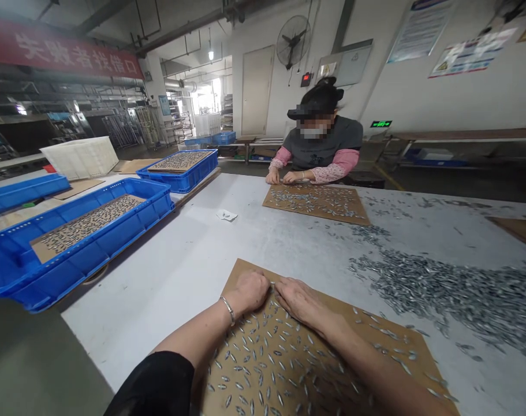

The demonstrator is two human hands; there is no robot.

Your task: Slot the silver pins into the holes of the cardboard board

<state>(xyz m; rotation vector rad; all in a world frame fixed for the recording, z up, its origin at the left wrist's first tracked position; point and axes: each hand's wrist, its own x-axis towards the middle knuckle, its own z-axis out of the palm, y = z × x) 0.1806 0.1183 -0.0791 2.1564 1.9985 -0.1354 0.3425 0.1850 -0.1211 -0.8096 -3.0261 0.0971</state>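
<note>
A brown cardboard sheet point(241, 271) lies in front of me on the white table point(189, 254), covered with several small shiny metal parts point(263, 358). My left hand point(250, 290), with a thin bracelet at the wrist, rests on the sheet's far end with its fingers curled under. My right hand point(299, 300) lies just beside it, fingers bent down onto the sheet, fingertips touching the small parts. What the fingertips pinch, if anything, is hidden.
A large loose heap of the same metal parts point(453, 289) spreads over the table at right. Across the table a seated person point(319, 144) works at another cardboard sheet point(317, 202). Blue crates point(85, 242) point(182, 167) holding filled sheets stand at left.
</note>
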